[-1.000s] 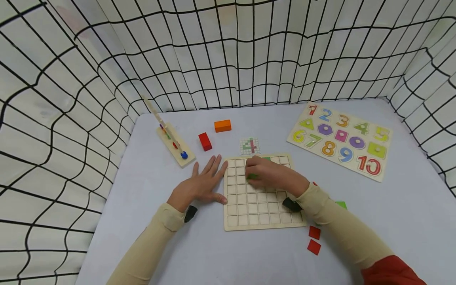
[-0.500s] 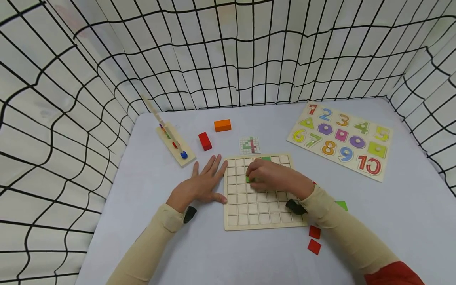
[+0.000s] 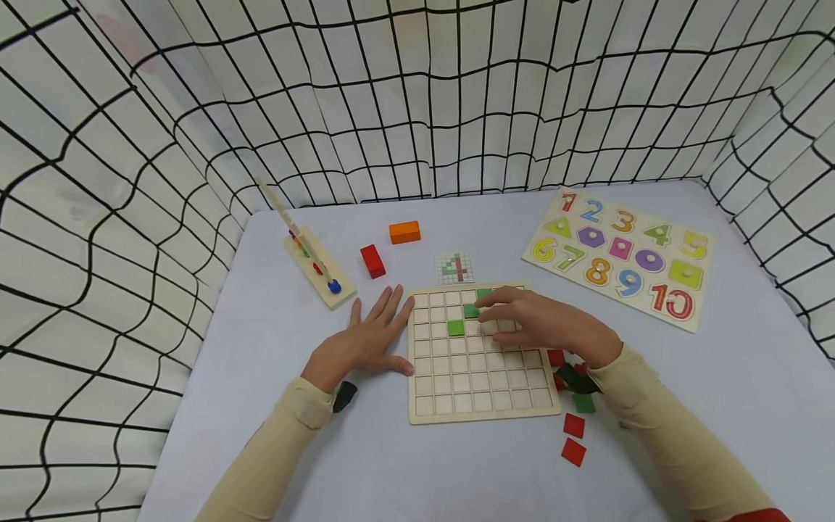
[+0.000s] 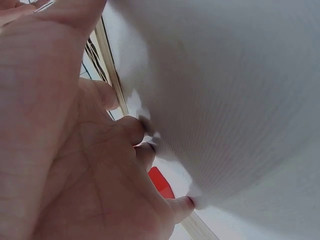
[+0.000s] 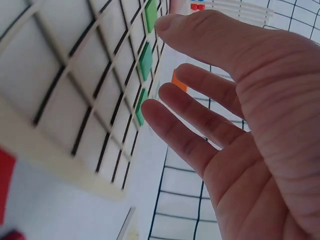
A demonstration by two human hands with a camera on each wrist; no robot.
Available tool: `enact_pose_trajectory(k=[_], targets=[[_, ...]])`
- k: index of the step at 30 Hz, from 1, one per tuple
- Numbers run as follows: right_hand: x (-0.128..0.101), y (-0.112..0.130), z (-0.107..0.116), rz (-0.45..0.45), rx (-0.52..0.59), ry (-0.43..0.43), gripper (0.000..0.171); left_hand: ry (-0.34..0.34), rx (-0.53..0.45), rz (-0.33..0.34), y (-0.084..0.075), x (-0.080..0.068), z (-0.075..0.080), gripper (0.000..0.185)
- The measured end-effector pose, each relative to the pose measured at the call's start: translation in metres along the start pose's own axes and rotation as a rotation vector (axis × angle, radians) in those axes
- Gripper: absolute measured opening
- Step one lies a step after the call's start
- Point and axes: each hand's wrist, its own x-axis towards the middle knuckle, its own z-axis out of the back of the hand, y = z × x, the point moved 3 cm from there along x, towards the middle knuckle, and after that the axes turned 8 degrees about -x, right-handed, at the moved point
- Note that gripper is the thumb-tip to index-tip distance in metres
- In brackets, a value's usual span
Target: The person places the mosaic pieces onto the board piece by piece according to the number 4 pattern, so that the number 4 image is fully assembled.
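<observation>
A square wooden grid board lies flat on the table. Three green square tiles form a diagonal in its upper cells: a light green one and two darker ones, the nearer and the farther. My left hand rests spread on the table, fingertips and thumb right at the board's left edge. Over the board's upper right part hovers my right hand, fingers apart and nothing between them, as the right wrist view confirms. The forefinger is close to the dark green tiles.
A pattern card lies behind the board. Loose red tiles and a green tile lie to its right. Farther back are a red block, an orange block, a wooden bead stand and a number puzzle.
My right hand has let go of the light green tile, which now sits in a cell, and has drawn back to the right with its fingers spread. The left hand stays put.
</observation>
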Motion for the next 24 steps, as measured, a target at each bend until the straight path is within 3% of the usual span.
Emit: enact_pose_trajectory(k=[13, 24], targets=[[-0.052, -0.015, 0.005, -0.112, -0.055, -0.048, 0.040, -0.007, -0.063, -0.025, 0.006, 0.003, -0.004, 0.126], [-0.106, -0.027, 0.006, -0.158, -0.113, -0.134, 0.042, -0.022, -0.026, -0.031, 0.001, -0.001, 0.002, 0.125]])
